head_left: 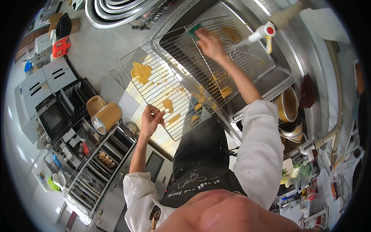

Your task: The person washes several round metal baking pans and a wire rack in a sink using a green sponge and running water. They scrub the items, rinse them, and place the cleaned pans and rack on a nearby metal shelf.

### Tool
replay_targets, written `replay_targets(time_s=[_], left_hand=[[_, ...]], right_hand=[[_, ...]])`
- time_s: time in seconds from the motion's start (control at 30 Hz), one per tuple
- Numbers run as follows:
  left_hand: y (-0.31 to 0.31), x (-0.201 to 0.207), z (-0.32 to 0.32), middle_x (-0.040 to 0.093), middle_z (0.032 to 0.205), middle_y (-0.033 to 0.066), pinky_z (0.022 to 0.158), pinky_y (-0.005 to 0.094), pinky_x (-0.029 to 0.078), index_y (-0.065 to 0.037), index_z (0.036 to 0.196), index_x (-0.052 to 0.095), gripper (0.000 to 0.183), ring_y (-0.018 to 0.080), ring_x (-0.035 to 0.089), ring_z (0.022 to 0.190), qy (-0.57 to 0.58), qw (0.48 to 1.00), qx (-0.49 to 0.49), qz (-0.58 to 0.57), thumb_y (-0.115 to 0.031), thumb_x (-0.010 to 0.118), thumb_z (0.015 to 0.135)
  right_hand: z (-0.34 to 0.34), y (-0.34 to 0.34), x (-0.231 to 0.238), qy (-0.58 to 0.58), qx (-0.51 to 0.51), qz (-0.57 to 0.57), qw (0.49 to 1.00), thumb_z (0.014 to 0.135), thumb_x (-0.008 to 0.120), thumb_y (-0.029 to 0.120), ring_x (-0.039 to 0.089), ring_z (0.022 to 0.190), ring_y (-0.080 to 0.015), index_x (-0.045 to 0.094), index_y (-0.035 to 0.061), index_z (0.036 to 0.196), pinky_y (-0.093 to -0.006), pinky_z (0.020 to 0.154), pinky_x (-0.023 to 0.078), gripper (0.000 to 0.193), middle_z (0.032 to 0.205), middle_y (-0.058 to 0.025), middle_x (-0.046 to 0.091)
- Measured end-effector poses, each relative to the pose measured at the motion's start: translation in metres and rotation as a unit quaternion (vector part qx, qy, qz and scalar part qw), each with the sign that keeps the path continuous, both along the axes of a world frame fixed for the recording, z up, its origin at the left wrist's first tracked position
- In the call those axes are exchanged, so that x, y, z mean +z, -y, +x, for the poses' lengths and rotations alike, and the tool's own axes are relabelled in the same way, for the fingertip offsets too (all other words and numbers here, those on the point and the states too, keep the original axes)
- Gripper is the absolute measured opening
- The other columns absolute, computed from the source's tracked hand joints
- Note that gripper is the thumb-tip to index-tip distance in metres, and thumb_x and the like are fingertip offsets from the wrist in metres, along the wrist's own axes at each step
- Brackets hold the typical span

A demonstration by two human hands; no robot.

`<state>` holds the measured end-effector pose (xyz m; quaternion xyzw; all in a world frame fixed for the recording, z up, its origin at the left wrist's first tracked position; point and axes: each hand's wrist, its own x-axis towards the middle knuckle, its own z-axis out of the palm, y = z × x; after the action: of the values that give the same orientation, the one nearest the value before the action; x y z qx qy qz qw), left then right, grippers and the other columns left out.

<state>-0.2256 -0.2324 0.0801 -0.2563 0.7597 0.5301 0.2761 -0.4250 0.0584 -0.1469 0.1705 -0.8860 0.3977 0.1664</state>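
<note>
Currently the left hand (pixel 150 120) grips the near edge of a wire rack (pixel 186 77), which reaches from over the steel sink (pixel 276 83) out past its rim. At the rack's far edge, the right hand (pixel 210 45) holds a green scouring pad (pixel 194 31). Yellow patches (pixel 141 73) show among the wires.

Over here by the sink, this person has on a loose white shirt (pixel 165 216) with fine stripes, its left sleeve (pixel 138 191) at seven o'clock and its right sleeve (pixel 259 149) at four, both bunched up the forearms. At six o'clock I see a black apron (pixel 216 176), printed with a white line drawing (pixel 191 178) and white lettering (pixel 201 187). A brass-coloured metal clip (pixel 155 219) shows between six and seven. The left hand (pixel 152 120), toward nine, and right hand (pixel 211 43), toward one, are both bare.
</note>
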Motion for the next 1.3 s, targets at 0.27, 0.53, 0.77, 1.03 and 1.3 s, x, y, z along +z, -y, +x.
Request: replay_targets(time_s=[0.27,0.53,0.77,1.03,1.3], left_hand=[[-0.034,-0.013,-0.059,0.040,0.066,-0.0026,0.037,0.0224,0.029,-0.011,0.084,0.036,0.034,0.0040,0.034,0.049,-0.204,0.975,0.084,-0.017,-0.010,0.069,0.090],[-0.033,-0.020,-0.073,0.038,0.066,-0.0046,0.049,0.0226,0.032,-0.009,0.077,0.037,0.042,0.0047,0.033,0.060,-0.268,0.957,0.090,-0.067,-0.016,0.078,0.084],[-0.065,0.001,-0.064,0.037,0.065,-0.0047,0.042,0.0229,0.033,-0.012,0.076,0.034,0.042,0.0045,0.034,0.051,-0.226,0.958,0.172,0.025,-0.008,0.074,0.085],[-0.076,-0.010,-0.049,0.035,0.066,-0.0052,0.041,0.0225,0.025,-0.013,0.079,0.033,0.040,0.0038,0.030,0.050,-0.205,0.953,0.219,0.043,-0.006,0.071,0.088],[-0.086,0.003,-0.052,0.037,0.067,-0.0049,0.042,0.0213,0.024,-0.012,0.081,0.036,0.036,0.0026,0.030,0.049,-0.202,0.948,0.239,0.057,-0.001,0.069,0.087]], right_hand=[[-0.014,-0.063,0.042,0.365,-0.245,-0.593,0.674,0.089,0.064,0.020,0.061,0.094,-0.0212,0.063,0.0027,0.107,-0.0412,0.083,0.050,0.025,0.101,-0.0093,0.067],[0.044,-0.109,0.065,0.293,-0.068,-0.770,0.562,0.088,0.057,0.003,0.054,0.114,-0.0246,0.044,0.0018,0.134,-0.0456,0.098,0.045,0.047,0.123,-0.0097,0.055],[0.123,-0.047,0.156,0.396,-0.115,-0.521,0.747,0.097,0.055,0.020,0.053,0.113,-0.0141,0.053,0.0049,0.134,-0.0289,0.098,0.039,0.040,0.126,-0.0064,0.060],[0.130,-0.025,0.058,0.380,-0.029,0.010,0.924,0.098,0.045,0.027,0.025,0.143,-0.0358,0.024,-0.0002,0.149,-0.0444,0.116,0.022,0.061,0.154,-0.0225,0.025],[0.141,-0.044,0.065,0.343,0.034,0.089,0.935,0.100,0.036,0.040,0.010,0.149,-0.0315,0.018,0.0064,0.153,-0.0528,0.118,0.009,0.065,0.160,-0.0162,0.011]])
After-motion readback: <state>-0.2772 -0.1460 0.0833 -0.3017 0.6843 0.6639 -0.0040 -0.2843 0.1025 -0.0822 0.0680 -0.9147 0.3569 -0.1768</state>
